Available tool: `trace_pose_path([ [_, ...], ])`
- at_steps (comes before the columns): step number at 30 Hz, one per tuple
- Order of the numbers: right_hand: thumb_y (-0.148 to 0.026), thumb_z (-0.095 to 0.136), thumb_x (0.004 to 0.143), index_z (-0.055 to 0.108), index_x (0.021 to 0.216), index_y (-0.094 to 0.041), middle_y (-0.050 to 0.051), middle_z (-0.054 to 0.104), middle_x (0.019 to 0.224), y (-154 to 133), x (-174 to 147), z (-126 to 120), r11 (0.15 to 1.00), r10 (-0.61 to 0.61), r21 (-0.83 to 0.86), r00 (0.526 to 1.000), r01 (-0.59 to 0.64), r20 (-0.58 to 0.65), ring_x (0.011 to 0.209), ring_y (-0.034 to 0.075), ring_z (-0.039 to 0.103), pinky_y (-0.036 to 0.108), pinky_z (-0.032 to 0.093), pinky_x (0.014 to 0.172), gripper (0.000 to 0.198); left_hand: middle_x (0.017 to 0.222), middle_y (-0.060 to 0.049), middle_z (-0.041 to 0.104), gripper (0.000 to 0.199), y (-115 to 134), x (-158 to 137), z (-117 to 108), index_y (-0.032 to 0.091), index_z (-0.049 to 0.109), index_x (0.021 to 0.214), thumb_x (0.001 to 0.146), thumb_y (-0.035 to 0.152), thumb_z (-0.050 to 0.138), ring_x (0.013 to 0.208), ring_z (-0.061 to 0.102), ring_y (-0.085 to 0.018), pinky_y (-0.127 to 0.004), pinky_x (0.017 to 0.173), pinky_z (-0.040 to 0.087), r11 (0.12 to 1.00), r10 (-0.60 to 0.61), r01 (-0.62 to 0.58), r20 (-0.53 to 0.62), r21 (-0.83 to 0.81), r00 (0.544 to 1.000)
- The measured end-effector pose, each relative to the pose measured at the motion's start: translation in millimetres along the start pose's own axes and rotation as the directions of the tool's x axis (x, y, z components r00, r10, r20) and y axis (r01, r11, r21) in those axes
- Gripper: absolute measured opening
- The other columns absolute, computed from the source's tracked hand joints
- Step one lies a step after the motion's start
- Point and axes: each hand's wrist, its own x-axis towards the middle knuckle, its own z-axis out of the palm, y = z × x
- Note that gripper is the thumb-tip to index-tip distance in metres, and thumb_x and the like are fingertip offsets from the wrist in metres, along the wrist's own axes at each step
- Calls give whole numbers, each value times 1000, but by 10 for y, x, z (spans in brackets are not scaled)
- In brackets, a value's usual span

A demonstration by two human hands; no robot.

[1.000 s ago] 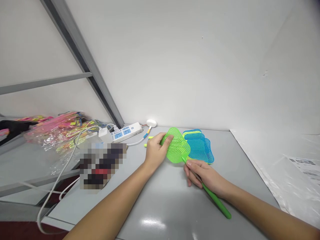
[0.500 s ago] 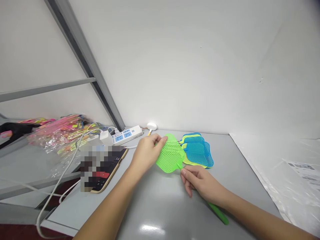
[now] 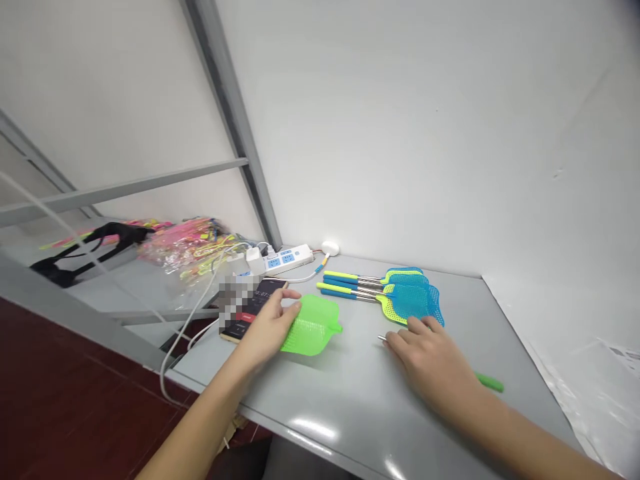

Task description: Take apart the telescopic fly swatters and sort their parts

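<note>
My left hand (image 3: 270,327) is closed on the edge of a bright green perforated fly swatter head (image 3: 313,327), held above the table. Its short neck points right, with nothing joined to it. My right hand (image 3: 427,350) is closed round a thin metal rod with a green handle (image 3: 490,382); the rod's silver tip pokes out past the fingers towards the green head, a gap between them. Behind my hands lie several blue and yellow fly swatters (image 3: 413,303) in an overlapping pile, their handles (image 3: 340,287) pointing left.
A phone (image 3: 257,300) lies at the left table edge beside a white power strip (image 3: 287,260) with plugs and cables. A round white device (image 3: 330,248) sits by the wall. Further left, a shelf holds bagged colourful items (image 3: 185,247) and a black strap (image 3: 105,243). White plastic sheeting (image 3: 575,360) covers the right side.
The green swatter head and the rod have come apart. My left hand has drawn the head left, and my right hand has moved right with the rod. The view has shifted left.
</note>
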Motion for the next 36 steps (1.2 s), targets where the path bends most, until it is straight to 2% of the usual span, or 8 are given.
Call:
trace_pose_path([
  [5,-18,43,99,61,80,-18,5,61,67,-5,71,170,999,-28,-18,999,28,-25,69,22,51,37,28,70,26,97,-7,63,28,-73,-264,100,20,56,113,92,34,46,88,62,-23,-37,82,47,969,150,-135,-58,209,987],
  [8,-25,41,102,62,84,-18,4,61,67,-31,46,301,998,-54,15,998,54,-22,67,20,53,36,29,70,29,137,-13,47,36,-53,-397,262,21,56,122,87,28,54,123,47,-31,-47,103,35,929,214,-172,-97,328,972],
  [11,-28,41,102,63,85,-18,3,61,68,-31,3,358,996,-69,62,997,71,-24,66,19,55,34,30,68,30,152,-10,33,38,-3,-500,456,25,57,126,89,22,51,137,30,-34,-52,108,28,825,319,-238,-75,513,945],
  [14,-30,42,102,63,85,-19,3,62,68,-22,-14,369,994,-67,86,997,69,-31,68,20,57,33,30,68,29,145,-10,45,35,33,-538,609,28,56,128,94,29,47,131,38,-31,-52,105,34,672,417,-352,60,652,907],
  [16,-29,43,101,63,86,-19,3,61,68,-20,-11,377,994,-68,85,997,72,-45,67,20,57,33,31,68,27,136,-9,54,31,28,-526,640,28,60,123,96,36,45,124,46,-29,-51,102,37,636,438,-389,102,667,893],
  [20,-28,43,101,61,83,-20,1,59,65,-19,-7,407,994,-81,67,992,87,-94,64,20,56,33,31,67,26,121,-8,64,30,-81,-467,505,24,68,99,98,38,41,115,55,-26,-45,99,43,643,440,-358,56,678,896],
  [25,-28,42,101,60,86,-21,0,59,65,-22,-6,419,993,-66,86,993,75,-102,63,19,56,32,31,65,24,119,-8,64,23,-300,-396,209,22,62,89,98,31,43,115,55,-26,-44,97,46,663,429,-282,-44,693,902],
  [36,-26,41,101,60,95,-20,2,63,71,-20,24,388,988,-40,147,999,42,-13,67,19,60,32,34,67,20,114,-9,61,20,-416,-314,128,20,57,108,95,33,48,110,55,-28,-45,93,47,662,403,-231,-79,714,912],
])
